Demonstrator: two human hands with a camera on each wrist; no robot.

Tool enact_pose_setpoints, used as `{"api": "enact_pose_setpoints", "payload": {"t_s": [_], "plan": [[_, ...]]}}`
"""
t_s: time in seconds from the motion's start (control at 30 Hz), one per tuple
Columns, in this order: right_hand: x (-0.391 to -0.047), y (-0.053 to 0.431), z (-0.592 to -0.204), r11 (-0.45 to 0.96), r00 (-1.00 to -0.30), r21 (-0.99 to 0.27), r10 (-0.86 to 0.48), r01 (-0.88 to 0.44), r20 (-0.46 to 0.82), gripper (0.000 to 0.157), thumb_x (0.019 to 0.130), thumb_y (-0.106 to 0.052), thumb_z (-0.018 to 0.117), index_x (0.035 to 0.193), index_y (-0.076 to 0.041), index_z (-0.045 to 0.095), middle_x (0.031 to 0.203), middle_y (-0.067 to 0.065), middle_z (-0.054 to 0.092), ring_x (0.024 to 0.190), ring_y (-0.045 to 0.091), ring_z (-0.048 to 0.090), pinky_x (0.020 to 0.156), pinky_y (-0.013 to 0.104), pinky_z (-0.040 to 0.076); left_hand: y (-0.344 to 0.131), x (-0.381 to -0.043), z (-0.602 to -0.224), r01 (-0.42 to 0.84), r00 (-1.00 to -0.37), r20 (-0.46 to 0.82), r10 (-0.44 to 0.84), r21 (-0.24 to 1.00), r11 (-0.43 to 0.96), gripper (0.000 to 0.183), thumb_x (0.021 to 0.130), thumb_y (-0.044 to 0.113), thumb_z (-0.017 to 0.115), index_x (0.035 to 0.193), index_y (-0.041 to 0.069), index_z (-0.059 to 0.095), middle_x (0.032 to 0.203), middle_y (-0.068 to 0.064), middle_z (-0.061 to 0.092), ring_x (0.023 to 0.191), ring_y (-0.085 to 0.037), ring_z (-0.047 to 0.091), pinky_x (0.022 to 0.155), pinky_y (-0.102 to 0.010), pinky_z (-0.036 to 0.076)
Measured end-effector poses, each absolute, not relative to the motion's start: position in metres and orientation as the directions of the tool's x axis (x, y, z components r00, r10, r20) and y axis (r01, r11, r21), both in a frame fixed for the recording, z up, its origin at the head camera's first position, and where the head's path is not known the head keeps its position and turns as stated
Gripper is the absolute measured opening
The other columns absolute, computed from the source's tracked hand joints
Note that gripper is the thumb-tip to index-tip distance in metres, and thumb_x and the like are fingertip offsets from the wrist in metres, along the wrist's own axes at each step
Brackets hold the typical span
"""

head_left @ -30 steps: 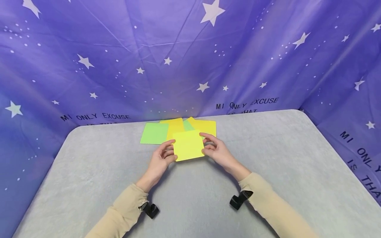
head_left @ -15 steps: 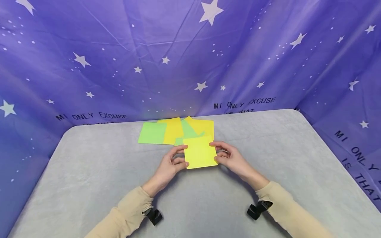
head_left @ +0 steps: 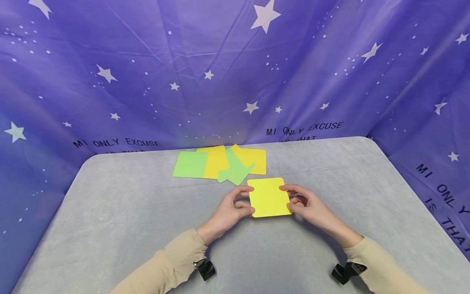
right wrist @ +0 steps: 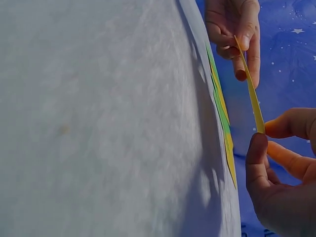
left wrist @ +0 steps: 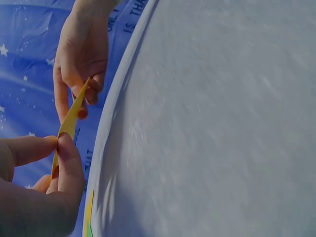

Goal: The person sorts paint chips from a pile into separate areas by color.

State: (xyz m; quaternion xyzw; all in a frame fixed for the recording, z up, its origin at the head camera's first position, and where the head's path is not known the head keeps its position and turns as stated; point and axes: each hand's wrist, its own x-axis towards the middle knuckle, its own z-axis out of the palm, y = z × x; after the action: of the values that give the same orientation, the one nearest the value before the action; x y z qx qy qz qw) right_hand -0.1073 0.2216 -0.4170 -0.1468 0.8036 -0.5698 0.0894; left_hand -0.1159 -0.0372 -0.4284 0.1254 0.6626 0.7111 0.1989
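Observation:
Held up over the table is a square yellow card (head_left: 269, 197) with rounded corners. My left hand (head_left: 229, 210) pinches its left edge between thumb and fingers. On the opposite edge, my right hand (head_left: 312, 208) pinches it the same way. Both wrist views show the card nearly edge-on, a thin yellow sheet (right wrist: 255, 106) spanning the two hands and raised off the tabletop. Behind the hands lie a green card (head_left: 190, 164), a yellow card (head_left: 216, 161) and another yellow card (head_left: 255, 159). An angular green piece (head_left: 236, 169) overlaps the yellow ones.
The grey table (head_left: 128, 212) has a rounded far edge close behind the loose cards. A purple-blue curtain (head_left: 183, 49) with white stars and printed words hangs behind and at both sides. Black wrist devices (head_left: 205, 269) sit at the sleeve cuffs.
Both hands have carried the yellow card to the right and nearer the person, away from the other cards. More of the angular green piece now shows. The loose cards stay put.

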Motion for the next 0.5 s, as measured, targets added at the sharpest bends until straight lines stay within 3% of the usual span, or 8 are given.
{"api": "enact_pose_setpoints", "payload": {"t_s": [0.17,0.33,0.5], "plan": [[-0.103,0.236,-0.417,0.395,-0.943,-0.897,-0.325,-0.198,0.065,0.040,0.088,0.004,0.063,0.127,0.006,0.055,0.108,0.019,0.054,0.076,0.010,0.056,0.061,0.022,0.047,-0.020,-0.114,-0.427,-0.133,-0.884,-0.096,0.458,0.990,-0.049,0.051,0.083,-0.016,0.060,0.131,-0.004,0.050,0.116,-0.017,0.054,0.083,-0.031,0.067,0.075,-0.037,0.057],[-0.101,0.250,-0.418,0.471,-0.935,-0.840,-0.338,-0.268,0.109,0.034,0.088,0.000,0.066,0.122,0.004,0.059,0.092,0.009,0.053,0.066,0.008,0.049,0.052,0.023,0.042,-0.002,-0.108,-0.433,-0.126,-0.889,-0.103,0.446,0.992,-0.022,0.049,0.080,-0.017,0.063,0.127,-0.005,0.053,0.106,-0.014,0.059,0.078,-0.033,0.068,0.070,-0.035,0.057],[-0.097,0.263,-0.420,0.540,-0.925,-0.778,-0.355,-0.322,0.136,0.035,0.085,0.002,0.069,0.119,0.004,0.060,0.088,0.005,0.052,0.064,0.007,0.046,0.049,0.023,0.040,0.014,-0.101,-0.437,-0.123,-0.889,-0.134,0.437,0.991,0.053,0.047,0.079,-0.015,0.067,0.123,-0.003,0.056,0.097,-0.008,0.059,0.072,-0.030,0.067,0.065,-0.030,0.056]]}}
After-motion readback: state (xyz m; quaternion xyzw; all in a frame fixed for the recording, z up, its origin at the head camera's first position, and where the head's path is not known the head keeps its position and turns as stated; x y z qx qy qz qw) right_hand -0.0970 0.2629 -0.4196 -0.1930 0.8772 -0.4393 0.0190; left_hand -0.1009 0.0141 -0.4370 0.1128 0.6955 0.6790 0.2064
